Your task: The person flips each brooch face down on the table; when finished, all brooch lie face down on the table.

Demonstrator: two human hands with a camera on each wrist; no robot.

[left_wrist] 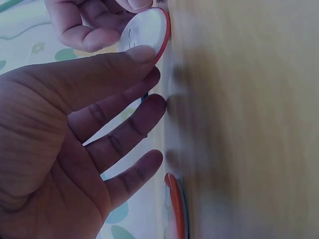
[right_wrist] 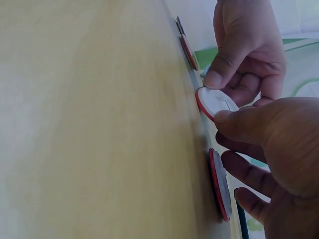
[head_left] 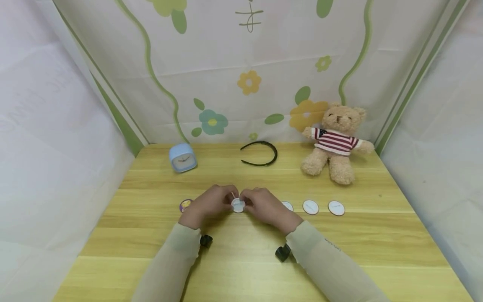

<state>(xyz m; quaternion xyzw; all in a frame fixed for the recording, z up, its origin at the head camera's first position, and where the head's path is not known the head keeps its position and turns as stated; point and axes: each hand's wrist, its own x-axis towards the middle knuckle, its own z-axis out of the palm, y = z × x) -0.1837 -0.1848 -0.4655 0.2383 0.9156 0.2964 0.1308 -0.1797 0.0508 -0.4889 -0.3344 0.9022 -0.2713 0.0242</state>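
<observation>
Near the middle of the wooden table, both hands hold one round pin badge (head_left: 238, 205) between them, its white back with a thin pin facing up and its rim red. My left hand (head_left: 215, 203) pinches one edge between thumb and forefinger, the other fingers spread loosely in the left wrist view. From the opposite side my right hand (head_left: 266, 205) grips the other edge, thumb on the white back (right_wrist: 215, 101). The badge is tilted, its lower edge close to the tabletop. A purple-rimmed badge (head_left: 185, 205) lies picture up beside the left hand, partly hidden by it.
Three white-backed badges lie in a row to the right: one partly behind the right hand (head_left: 288, 206), a middle badge (head_left: 310, 207) and an outer badge (head_left: 336, 208). Farther back are a blue clock (head_left: 183, 158), a black headband (head_left: 275, 154) and a teddy bear (head_left: 336, 142).
</observation>
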